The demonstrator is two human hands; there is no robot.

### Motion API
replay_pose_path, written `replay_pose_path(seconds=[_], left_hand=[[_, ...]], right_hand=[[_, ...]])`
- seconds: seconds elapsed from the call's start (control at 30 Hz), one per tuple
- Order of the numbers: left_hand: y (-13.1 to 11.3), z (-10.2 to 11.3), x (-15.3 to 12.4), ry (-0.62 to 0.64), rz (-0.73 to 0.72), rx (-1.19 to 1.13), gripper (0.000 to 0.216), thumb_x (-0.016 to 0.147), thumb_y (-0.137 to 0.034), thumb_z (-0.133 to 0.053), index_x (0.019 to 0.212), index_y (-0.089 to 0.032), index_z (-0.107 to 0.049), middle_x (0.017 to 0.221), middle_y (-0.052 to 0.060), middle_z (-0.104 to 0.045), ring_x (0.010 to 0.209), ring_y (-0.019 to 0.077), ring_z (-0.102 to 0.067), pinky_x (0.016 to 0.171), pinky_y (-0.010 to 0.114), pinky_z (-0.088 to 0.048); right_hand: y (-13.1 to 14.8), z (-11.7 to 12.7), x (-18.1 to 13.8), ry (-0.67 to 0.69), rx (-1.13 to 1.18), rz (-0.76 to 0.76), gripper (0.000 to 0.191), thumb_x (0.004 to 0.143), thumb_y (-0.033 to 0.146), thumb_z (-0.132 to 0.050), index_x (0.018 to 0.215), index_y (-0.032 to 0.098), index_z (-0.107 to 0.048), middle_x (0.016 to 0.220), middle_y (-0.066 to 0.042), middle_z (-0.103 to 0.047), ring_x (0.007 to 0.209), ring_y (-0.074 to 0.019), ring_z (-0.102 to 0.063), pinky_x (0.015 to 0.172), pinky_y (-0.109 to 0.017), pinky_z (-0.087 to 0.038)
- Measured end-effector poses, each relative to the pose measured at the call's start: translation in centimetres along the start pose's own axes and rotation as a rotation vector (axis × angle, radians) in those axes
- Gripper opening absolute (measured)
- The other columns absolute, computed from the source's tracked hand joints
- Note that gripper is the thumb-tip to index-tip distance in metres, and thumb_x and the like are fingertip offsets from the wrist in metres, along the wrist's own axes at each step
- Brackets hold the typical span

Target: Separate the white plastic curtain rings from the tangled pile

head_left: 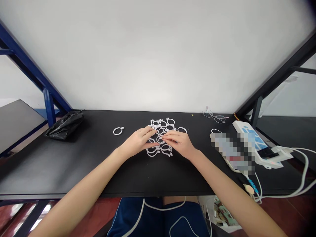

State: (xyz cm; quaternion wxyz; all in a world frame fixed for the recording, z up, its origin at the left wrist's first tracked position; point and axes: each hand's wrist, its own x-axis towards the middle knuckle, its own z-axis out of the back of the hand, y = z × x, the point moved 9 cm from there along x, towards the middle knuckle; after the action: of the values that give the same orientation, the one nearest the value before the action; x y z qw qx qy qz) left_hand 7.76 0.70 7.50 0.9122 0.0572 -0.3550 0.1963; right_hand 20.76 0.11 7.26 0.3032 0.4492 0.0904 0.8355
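A loose pile of white plastic curtain rings [153, 155], each with a small eyelet, lies mid-table under my fingers. My left hand [138, 140] reaches in from the left, its thumb and fingertips pinched at a white curtain ring [161, 142]. From the other side my right hand [181, 142] closes its thumb and fingers on the same ring, just above the pile. The fingers partly hide it and the rings below. One separate ring [118, 134] lies left of my left hand; another ring [182, 128] lies just behind my right hand.
A black plastic bag [66, 126] sits at the back left of the black table [98, 177]. Eyeglasses [219, 119] lie at the back right. Nearer are a blurred-out phone [230, 154], a white power strip [254, 140] and white cables [304, 168]. Slanted metal frames flank both sides.
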Motion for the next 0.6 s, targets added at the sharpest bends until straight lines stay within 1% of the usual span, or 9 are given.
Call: replay_pose_path(seconds=[0.2, 0.4, 0.6], left_hand=[[-0.10, -0.05, -0.14, -0.013, -0.008, 0.019, 0.037, 0.091, -0.040, -0.057, 0.117, -0.014, -0.052, 0.097, 0.010, -0.063, 0.083, 0.0190, -0.065, 0.073, 0.032, -0.057], [-0.44, 0.27, 0.04, -0.037, -0.028, 0.018, 0.038, 0.091, -0.038, -0.058, 0.118, -0.013, -0.050, 0.096, 0.011, -0.063, 0.079, 0.0181, -0.063, 0.071, 0.032, -0.057], [-0.56, 0.42, 0.18, -0.043, -0.027, -0.002, 0.036, 0.091, -0.036, -0.058, 0.116, -0.012, -0.052, 0.095, 0.011, -0.063, 0.078, 0.0166, -0.063, 0.071, 0.030, -0.057]], right_hand=[[0.57, 0.24, 0.14, -0.013, -0.012, 0.027, 0.014, 0.092, 0.020, -0.059, 0.092, 0.018, -0.073, 0.086, -0.006, -0.072, 0.074, -0.0152, -0.068, 0.066, -0.025, -0.058], [0.49, 0.25, 0.11, -0.002, 0.021, -0.004, 0.014, 0.092, 0.019, -0.059, 0.094, 0.019, -0.073, 0.087, -0.007, -0.072, 0.072, -0.0162, -0.068, 0.065, -0.028, -0.059], [0.27, 0.25, 0.08, -0.004, 0.038, -0.051, 0.016, 0.093, 0.024, -0.057, 0.093, 0.021, -0.073, 0.084, -0.006, -0.071, 0.069, -0.0162, -0.068, 0.062, -0.029, -0.059]])
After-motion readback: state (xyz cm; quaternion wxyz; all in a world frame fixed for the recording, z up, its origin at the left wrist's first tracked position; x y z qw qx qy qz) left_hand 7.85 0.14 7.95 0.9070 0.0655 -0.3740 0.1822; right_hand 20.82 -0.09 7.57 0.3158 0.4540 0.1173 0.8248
